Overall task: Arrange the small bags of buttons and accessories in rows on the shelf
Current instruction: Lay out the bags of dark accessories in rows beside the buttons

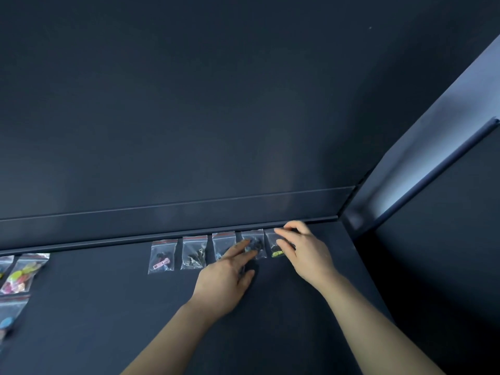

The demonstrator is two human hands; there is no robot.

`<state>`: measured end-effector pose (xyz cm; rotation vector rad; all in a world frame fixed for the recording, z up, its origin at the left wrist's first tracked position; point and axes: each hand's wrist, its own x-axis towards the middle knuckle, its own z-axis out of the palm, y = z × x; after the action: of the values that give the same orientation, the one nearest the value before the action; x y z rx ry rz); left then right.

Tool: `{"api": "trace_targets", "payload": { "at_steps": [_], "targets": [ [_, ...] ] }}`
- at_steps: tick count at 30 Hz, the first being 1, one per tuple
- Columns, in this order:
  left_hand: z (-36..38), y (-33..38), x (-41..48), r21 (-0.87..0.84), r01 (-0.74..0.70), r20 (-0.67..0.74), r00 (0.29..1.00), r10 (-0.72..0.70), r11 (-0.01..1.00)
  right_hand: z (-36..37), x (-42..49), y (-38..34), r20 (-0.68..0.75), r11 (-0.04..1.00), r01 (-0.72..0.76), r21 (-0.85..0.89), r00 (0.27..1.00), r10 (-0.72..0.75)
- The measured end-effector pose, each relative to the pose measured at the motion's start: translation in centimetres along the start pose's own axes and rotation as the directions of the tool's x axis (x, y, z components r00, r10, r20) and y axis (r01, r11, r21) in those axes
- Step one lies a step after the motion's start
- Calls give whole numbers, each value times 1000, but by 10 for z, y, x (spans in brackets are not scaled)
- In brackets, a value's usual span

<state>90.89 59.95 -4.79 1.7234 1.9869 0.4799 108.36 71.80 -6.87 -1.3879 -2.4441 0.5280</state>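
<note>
Several small clear zip bags with red seal strips lie in a row along the back ledge of the dark shelf (297,307). From the left: a bag with a pink zipper pull (161,256), a bag with dark pulls (193,252), a third bag (223,242), a bag of black parts (253,243) and a bag with a green piece (275,246). My left hand (226,277) lies flat, its straight fingers touching the third and fourth bags. My right hand (303,251) rests on the green-piece bag with fingers spread, covering most of it.
More bags lie at the far left: one with colourful buttons (23,272), one partly cut off above it (5,263), another with a blue button (10,315). A dark back wall (216,104) rises behind the ledge. The shelf's right edge (362,266) drops off beside my right hand.
</note>
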Motion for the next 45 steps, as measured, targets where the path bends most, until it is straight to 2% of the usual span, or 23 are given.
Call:
{"api": "trace_targets", "payload": {
  "at_steps": [2, 3, 4, 5, 6, 7, 8, 10, 14, 20, 22, 27, 28, 30, 32, 34, 37, 41, 45],
  "targets": [
    [1, -1, -1, -114, 16, -51, 998, -22, 993, -9, 1, -5, 4, 961, -113, 251, 993, 116],
    [1, 0, -2, -203, 23, -106, 993, -45, 979, -17, 2, -10, 37, 860, -197, 471, 978, 203],
    [0, 2, -1, -332, 35, -157, 983, -92, 943, -26, 2, -15, 101, 674, -262, 691, 958, 269],
    [-2, 7, 0, -494, 55, -178, 971, -162, 868, -35, 2, -18, 184, 455, -301, 838, 941, 284],
    [-7, 14, 1, -664, 81, -146, 961, -235, 743, -44, 0, -20, 244, 267, -306, 914, 939, 242],
    [-11, 21, 2, -796, 103, -82, 958, -275, 596, -51, -2, -22, 270, 174, -300, 938, 946, 178],
    [-17, 28, 4, -865, 122, -26, 957, -287, 487, -57, -5, -25, 276, 160, -292, 943, 954, 115],
    [-23, 38, 10, -896, 152, 46, 966, -255, 417, -62, -9, -31, 259, 179, -263, 948, 965, 47],
    [-24, 47, 13, -857, 163, 92, 982, -165, 489, -55, -16, -43, 217, 192, -242, 951, 966, 141],
    [-25, 39, 14, -861, 140, 43, 978, -204, 489, -51, -27, -35, 254, 191, -290, 938, 948, 191],
    [-28, 40, 14, -846, 134, 53, 984, -170, 516, -50, -30, -32, 276, 187, -306, 934, 946, 168],
    [-35, 39, 19, -803, 86, 60, 996, -63, 590, -58, -34, -31, 339, 294, -345, 891, 938, 73],
    [-36, 39, 20, -809, 74, 42, 997, -68, 584, -60, -34, -33, 330, 288, -339, 896, 941, 81],
    [-35, 40, 18, -858, 71, 16, 994, -111, 509, -59, -34, -35, 303, 228, -320, 920, 947, 110],
    [-33, 42, 14, -900, 106, 59, 991, -123, 423, -58, -34, -36, 286, 145, -305, 941, 949, 135],
    [-30, 45, 9, -891, 161, 134, 987, -92, 425, -57, -37, -36, 281, 111, -301, 947, 945, 167],
    [-24, 47, 6, -878, 192, 167, 981, -97, 437, -55, -41, -36, 282, 132, -314, 940, 935, 215],
    [-16, 41, 12, -854, 172, 110, 982, -152, 491, -54, -46, -33, 265, 304, -335, 892, 932, 249],
    [-9, 41, 18, -854, 188, 101, 975, -199, 486, -48, -47, -25, 269, 257, -340, 905, 923, 275]
  ]
}}
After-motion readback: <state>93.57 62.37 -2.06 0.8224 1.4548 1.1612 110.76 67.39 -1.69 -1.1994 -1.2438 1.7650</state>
